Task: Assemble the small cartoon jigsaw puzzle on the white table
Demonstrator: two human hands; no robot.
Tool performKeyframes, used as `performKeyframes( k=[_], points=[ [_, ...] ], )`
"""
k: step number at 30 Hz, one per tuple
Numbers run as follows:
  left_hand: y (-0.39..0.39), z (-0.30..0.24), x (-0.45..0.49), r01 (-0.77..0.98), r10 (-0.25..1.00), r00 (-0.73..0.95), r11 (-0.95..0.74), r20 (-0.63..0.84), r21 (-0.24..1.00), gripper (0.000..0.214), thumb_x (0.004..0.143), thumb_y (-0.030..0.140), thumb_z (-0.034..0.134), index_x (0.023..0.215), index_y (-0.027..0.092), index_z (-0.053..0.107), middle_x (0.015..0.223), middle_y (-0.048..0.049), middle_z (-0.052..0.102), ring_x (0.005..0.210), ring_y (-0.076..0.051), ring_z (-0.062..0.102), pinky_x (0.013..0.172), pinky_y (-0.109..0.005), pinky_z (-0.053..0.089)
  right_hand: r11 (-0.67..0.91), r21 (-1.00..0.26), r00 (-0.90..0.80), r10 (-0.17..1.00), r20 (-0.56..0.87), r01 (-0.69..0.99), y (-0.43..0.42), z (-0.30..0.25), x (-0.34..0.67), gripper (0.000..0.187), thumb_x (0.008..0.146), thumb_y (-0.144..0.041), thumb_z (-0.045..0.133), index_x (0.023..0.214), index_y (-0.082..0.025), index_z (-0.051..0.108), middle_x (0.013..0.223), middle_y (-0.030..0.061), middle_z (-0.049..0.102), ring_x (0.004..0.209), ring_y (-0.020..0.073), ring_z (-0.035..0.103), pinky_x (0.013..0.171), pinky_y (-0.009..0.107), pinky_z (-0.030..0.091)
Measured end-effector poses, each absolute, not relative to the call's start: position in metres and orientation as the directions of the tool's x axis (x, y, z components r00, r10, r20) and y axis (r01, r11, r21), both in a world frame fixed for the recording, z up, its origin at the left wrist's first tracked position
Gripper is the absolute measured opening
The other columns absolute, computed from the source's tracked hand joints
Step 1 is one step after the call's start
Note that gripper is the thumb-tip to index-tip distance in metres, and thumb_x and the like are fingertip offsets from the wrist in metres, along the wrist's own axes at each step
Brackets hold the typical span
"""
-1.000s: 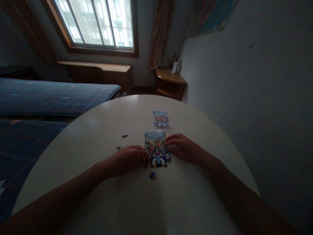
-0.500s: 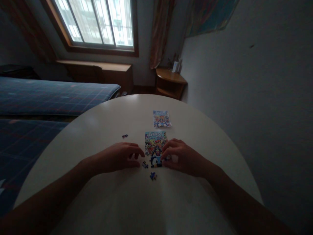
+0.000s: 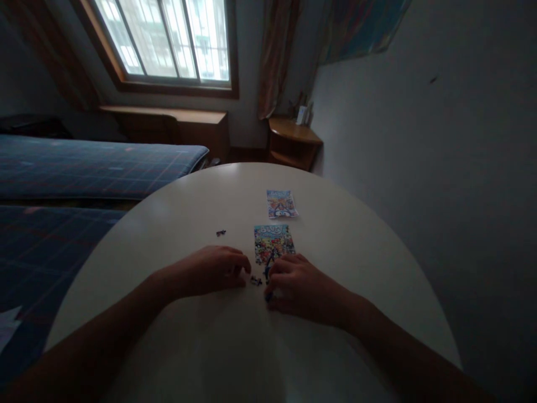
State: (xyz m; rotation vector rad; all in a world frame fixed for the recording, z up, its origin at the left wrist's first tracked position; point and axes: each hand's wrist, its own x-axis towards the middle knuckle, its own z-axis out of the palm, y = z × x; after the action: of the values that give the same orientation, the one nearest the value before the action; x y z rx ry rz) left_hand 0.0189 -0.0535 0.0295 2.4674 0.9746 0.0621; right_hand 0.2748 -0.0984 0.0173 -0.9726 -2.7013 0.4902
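A colourful jigsaw puzzle (image 3: 274, 239), mostly joined, lies on the round white table (image 3: 226, 196). My right hand (image 3: 296, 285) covers its lower right part, and its fingertips close on a dark blue puzzle piece (image 3: 268, 296) at the near edge. My left hand (image 3: 222, 270) rests on the table to the left, fingers loosely curved and apart from the thumb, nothing visible between them. Just right of its fingertips lies a loose puzzle piece (image 3: 255, 281). Another loose piece (image 3: 221, 233) sits farther off, beyond my left hand.
Behind the puzzle lies a small picture sheet (image 3: 281, 204) with a matching design. A bed with a blue plaid cover (image 3: 96, 168) stands left of the table. A wooden corner shelf (image 3: 295, 131) is beyond it, and a white wall (image 3: 390, 145) runs along the right.
My right hand has moved toward me and slightly left, from the puzzle's right edge to the blue piece below it. My left hand has shifted only slightly.
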Motion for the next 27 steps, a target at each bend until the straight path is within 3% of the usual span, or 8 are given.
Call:
performKeyframes(
  k=[3, 6, 9, 14, 18, 23, 27],
  points=[
    [-0.037, 0.036, -0.008, 0.735, 0.792, 0.61, -0.562, -0.008, 0.379, 0.025, 0.086, 0.038, 0.063, 0.106, 0.025, 0.068, 0.087, -0.002, 0.069, 0.075, -0.017, 0.064, 0.066, -0.027, 0.046, 0.717, -0.335, -0.748, 0.662, 0.05, 0.611, -0.102, 0.024, 0.265, 0.018, 0.081, -0.033, 0.076, 0.095, -0.023, 0.07, 0.105, 0.0057, 0.068, 0.099, 0.0233, 0.061, 0.09, 0.039, 0.041],
    [-0.019, 0.032, -0.03, 0.835, 0.886, 0.45, -0.463, 0.117, 0.298, 0.028, 0.088, 0.041, 0.059, 0.109, 0.023, 0.066, 0.1, -0.0048, 0.069, 0.079, -0.019, 0.065, 0.071, -0.03, 0.048, 0.716, -0.285, -0.747, 0.665, 0.004, 0.637, -0.103, 0.033, 0.257, 0.019, 0.08, -0.036, 0.078, 0.091, -0.022, 0.071, 0.103, 0.0067, 0.069, 0.096, 0.0247, 0.062, 0.088, 0.04, 0.042],
    [-0.008, 0.021, -0.037, 0.871, 0.92, 0.377, -0.393, 0.11, 0.294, 0.035, 0.089, 0.048, 0.055, 0.108, 0.021, 0.067, 0.106, -0.0075, 0.067, 0.081, -0.02, 0.065, 0.072, -0.031, 0.049, 0.702, -0.293, -0.727, 0.686, 0.036, 0.649, -0.103, 0.035, 0.259, 0.018, 0.083, -0.037, 0.075, 0.091, -0.022, 0.071, 0.102, 0.0065, 0.069, 0.096, 0.0245, 0.062, 0.088, 0.041, 0.042],
    [-0.004, 0.006, -0.031, 0.882, 0.934, 0.352, -0.355, 0.068, 0.311, 0.034, 0.087, 0.047, 0.055, 0.102, 0.021, 0.07, 0.107, -0.0083, 0.066, 0.082, -0.02, 0.065, 0.073, -0.031, 0.048, 0.625, -0.41, -0.601, 0.773, 0.205, 0.664, -0.099, 0.02, 0.276, 0.008, 0.09, -0.029, 0.066, 0.094, -0.023, 0.069, 0.098, 0.0043, 0.069, 0.094, 0.0203, 0.062, 0.087, 0.038, 0.043],
    [-0.003, 0.001, -0.028, 0.86, 0.931, 0.361, -0.355, 0.056, 0.365, 0.025, 0.087, 0.039, 0.056, 0.093, 0.019, 0.07, 0.104, -0.0083, 0.067, 0.074, -0.017, 0.064, 0.071, -0.03, 0.047, 0.604, -0.444, -0.544, 0.794, 0.27, 0.661, -0.093, 0.011, 0.284, 0.004, 0.089, -0.025, 0.067, 0.091, -0.022, 0.07, 0.094, 0.0046, 0.07, 0.092, 0.0201, 0.063, 0.085, 0.037, 0.044],
    [-0.007, 0.006, -0.023, 0.838, 0.934, 0.355, -0.34, 0.047, 0.427, 0.016, 0.087, 0.032, 0.058, 0.088, 0.018, 0.065, 0.079, -0.0045, 0.068, 0.069, -0.018, 0.063, 0.064, -0.028, 0.044, 0.612, -0.445, -0.516, 0.79, 0.33, 0.654, -0.088, 0.01, 0.281, 0.002, 0.087, -0.021, 0.068, 0.088, -0.021, 0.07, 0.092, 0.0051, 0.071, 0.09, 0.0198, 0.064, 0.083, 0.037, 0.044],
    [-0.022, 0.013, -0.001, 0.712, 0.923, 0.365, -0.358, 0.117, 0.604, 0.019, 0.083, 0.036, 0.064, 0.087, 0.018, 0.063, 0.08, -0.003, 0.07, 0.073, -0.017, 0.064, 0.065, -0.026, 0.045, 0.589, -0.48, -0.467, 0.808, 0.359, 0.65, -0.091, 0.009, 0.274, 0.004, 0.087, -0.021, 0.068, 0.09, -0.022, 0.07, 0.09, 0.0039, 0.072, 0.089, 0.0198, 0.065, 0.084, 0.037, 0.045]
  ],
)
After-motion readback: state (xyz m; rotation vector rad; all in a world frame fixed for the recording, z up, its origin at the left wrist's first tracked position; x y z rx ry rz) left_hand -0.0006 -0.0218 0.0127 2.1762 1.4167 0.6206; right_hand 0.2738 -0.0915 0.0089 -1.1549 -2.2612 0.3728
